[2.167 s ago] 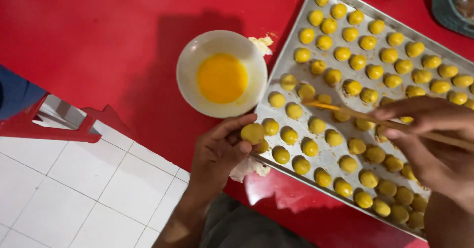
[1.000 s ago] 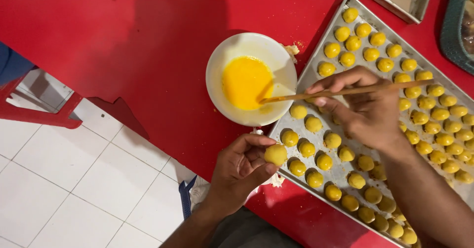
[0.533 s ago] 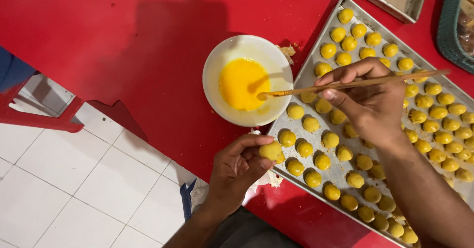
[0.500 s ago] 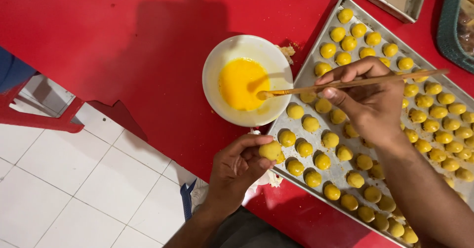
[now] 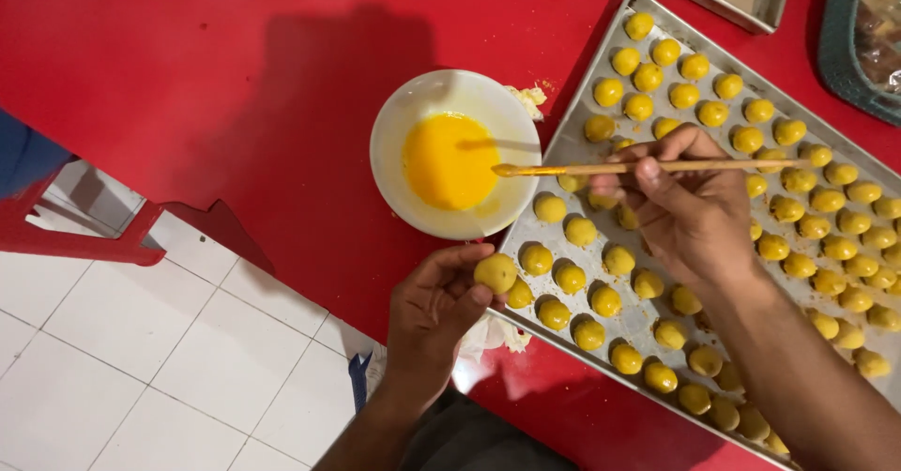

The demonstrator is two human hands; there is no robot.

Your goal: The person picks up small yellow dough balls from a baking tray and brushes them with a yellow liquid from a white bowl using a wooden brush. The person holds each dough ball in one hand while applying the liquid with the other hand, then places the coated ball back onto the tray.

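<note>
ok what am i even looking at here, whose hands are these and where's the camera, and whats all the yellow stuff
The camera sits on a person's head and looks straight down, so both hands are that person's own. The left hand pinches one small yellow dough ball at the edge of a metal baking tray, which is filled with rows of similar balls. The right hand holds a thin wooden brush, its tip over a white bowl of yellow liquid, probably beaten egg. Everything rests on a red table, with white floor tiles below. Another tray and a teal basket show at the top edge.
</note>
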